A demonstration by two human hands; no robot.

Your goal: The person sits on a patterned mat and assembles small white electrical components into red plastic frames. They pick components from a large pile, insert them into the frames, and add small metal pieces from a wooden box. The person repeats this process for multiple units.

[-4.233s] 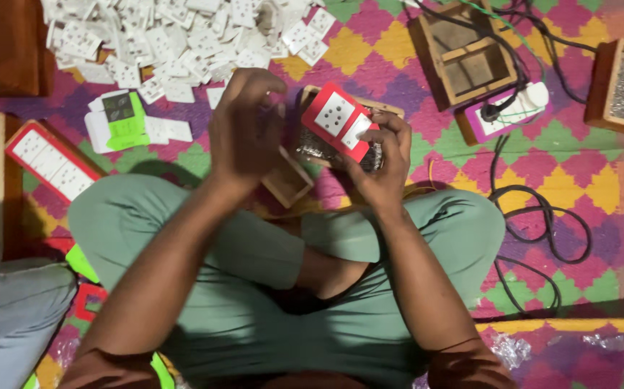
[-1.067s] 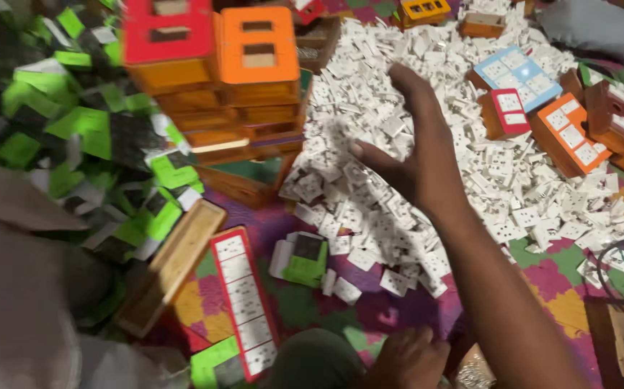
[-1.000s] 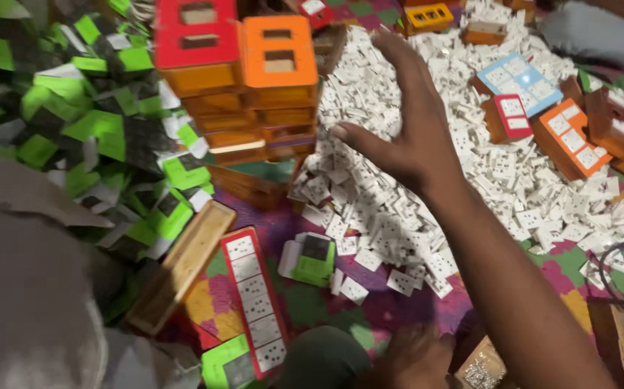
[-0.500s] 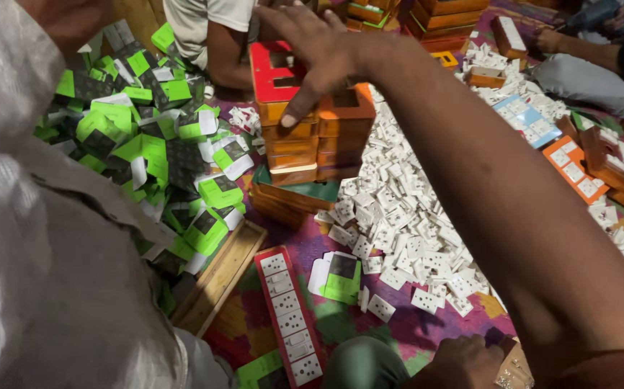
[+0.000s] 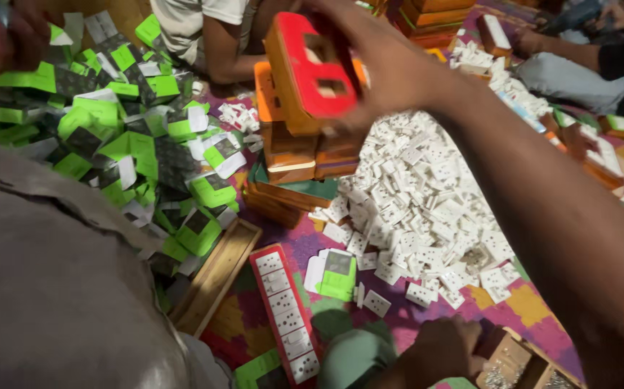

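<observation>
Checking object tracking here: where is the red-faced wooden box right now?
In the head view, the red-faced wooden box is top centre, lifted in the right hand just above the stack of orange boxes, left of the pile of white sockets.

Right hand [image 5: 391, 65] stretched far forward, fingers clamped; left hand [image 5: 445, 349] low.

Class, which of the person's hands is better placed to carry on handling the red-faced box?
Right. The right hand grips the red-faced box above the stack of orange boxes; the left hand lies low near the lap, far from it.
</observation>
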